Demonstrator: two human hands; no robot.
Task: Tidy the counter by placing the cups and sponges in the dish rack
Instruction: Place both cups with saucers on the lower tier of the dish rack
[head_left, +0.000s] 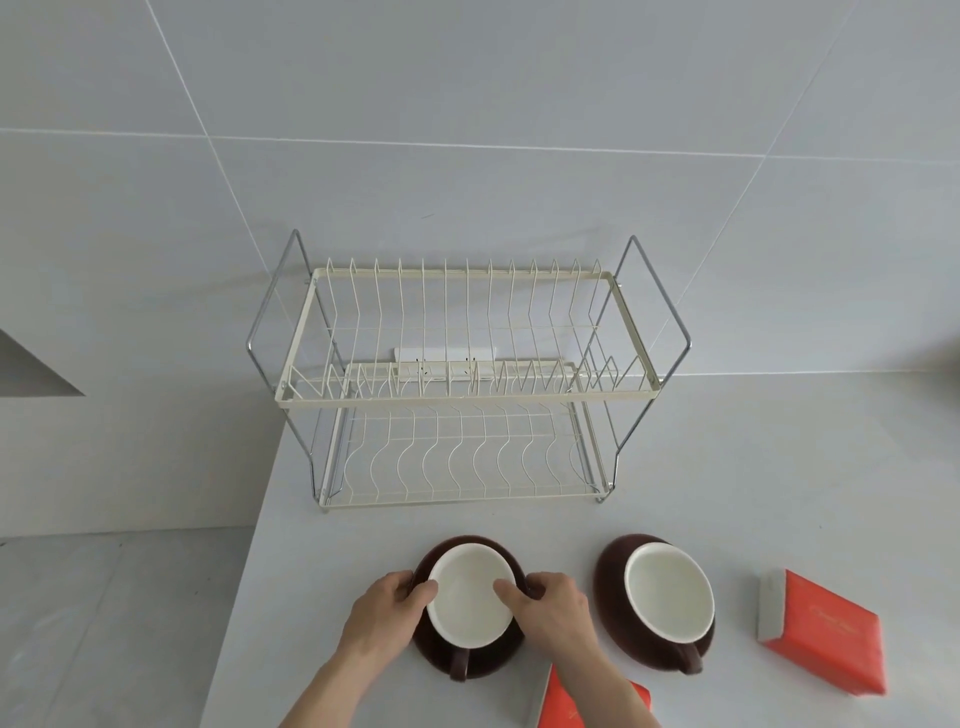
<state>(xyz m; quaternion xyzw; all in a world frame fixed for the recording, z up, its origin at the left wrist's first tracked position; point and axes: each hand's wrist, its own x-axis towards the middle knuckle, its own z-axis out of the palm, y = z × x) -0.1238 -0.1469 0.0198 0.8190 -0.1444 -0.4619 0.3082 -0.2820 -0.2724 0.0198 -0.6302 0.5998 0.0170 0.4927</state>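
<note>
— Progress so far?
— None racked: dish rack (467, 384) far and bare. Your left hand (387, 605) and right hand (545, 605) clasp the near-left cup (470, 597); right cup (669, 595) and sponges (823, 636) wait on the counter (779, 467).

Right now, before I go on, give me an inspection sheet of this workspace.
Surface: pale counter, dry-looking.
Job's things: two brown cups on saucers, left cup, right cup; two orange sponges, right sponge, near sponge partly hidden. Dish rack has nothing in it.
Clutter: nothing seen.
Grippers: left hand and right hand grip the left cup's rim.
Cables: nothing seen.
Surroundings: tiled wall.
</note>
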